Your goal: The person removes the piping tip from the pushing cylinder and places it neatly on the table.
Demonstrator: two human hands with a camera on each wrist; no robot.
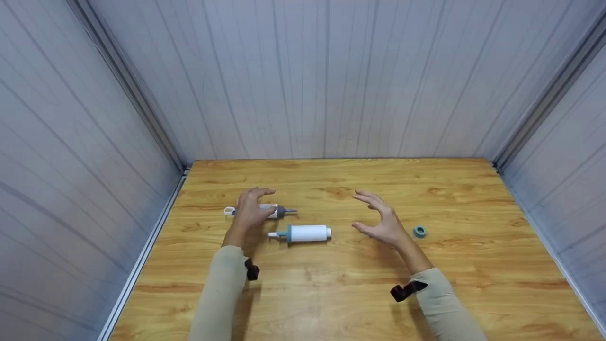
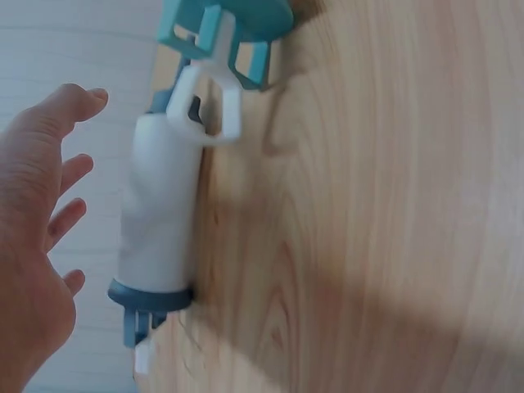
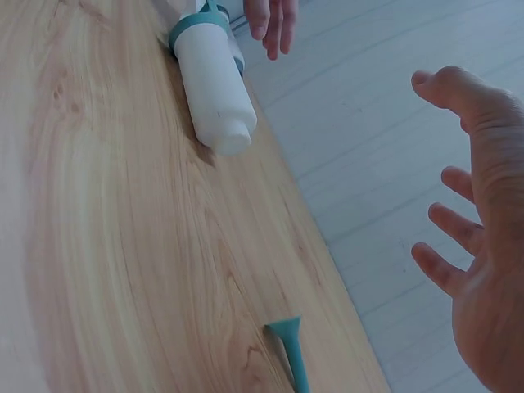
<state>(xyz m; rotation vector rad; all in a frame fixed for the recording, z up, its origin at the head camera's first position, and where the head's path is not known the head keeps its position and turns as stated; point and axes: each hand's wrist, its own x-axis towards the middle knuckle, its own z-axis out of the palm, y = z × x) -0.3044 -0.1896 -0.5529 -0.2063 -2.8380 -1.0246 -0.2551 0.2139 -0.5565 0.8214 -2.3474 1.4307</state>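
Two syringe-like tubes with white barrels lie on the wooden table. The teal-trimmed syringe (image 1: 307,233) has a white pull ring, seen up close in the left wrist view; its short white tip points right. Behind it, partly hidden, lies the blue-grey-trimmed syringe (image 2: 160,205) with a thin nozzle. My left hand (image 1: 248,210) hovers over that one, fingers spread and holding nothing. To the right of both syringes, my right hand (image 1: 386,225) is raised with thumb and fingers wide apart, grasping nothing. Beside it stands a teal flared nozzle (image 1: 419,231) with a thin stem.
The wooden table (image 1: 322,284) meets a pale panelled wall (image 1: 303,80) at the back, with more panels on the left and right. Each sleeve carries a small black wrist mount.
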